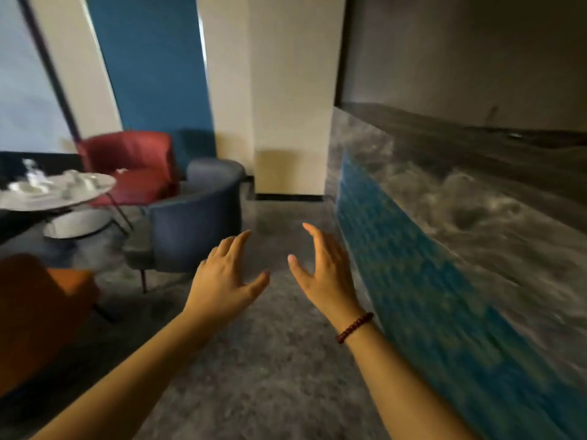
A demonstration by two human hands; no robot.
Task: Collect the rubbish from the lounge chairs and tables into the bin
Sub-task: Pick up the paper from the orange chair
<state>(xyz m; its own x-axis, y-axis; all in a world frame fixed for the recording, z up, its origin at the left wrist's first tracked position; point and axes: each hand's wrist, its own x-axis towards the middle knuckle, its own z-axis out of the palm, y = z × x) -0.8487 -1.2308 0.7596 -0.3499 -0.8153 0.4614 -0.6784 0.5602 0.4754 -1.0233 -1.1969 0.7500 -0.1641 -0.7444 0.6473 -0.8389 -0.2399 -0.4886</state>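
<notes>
My left hand point(227, 274) and my right hand point(320, 271) are held out in front of me over the grey floor, fingers spread, both holding nothing. A dark red bead bracelet sits on my right wrist. At the left stands a round white table point(95, 193) with pale rubbish point(35, 182) on its top, blurred. A red lounge chair point(133, 166) behind the table has a small pale scrap point(121, 170) on its seat. A dark blue lounge chair point(197, 214) stands just left of my left hand. No bin is in view.
An orange chair point(41, 309) fills the lower left. A long counter with a blue tiled front point(413, 268) and marble top point(476, 211) runs along the right. A cream pillar point(286, 106) stands ahead. The grey floor point(270, 360) stretches between chairs and counter.
</notes>
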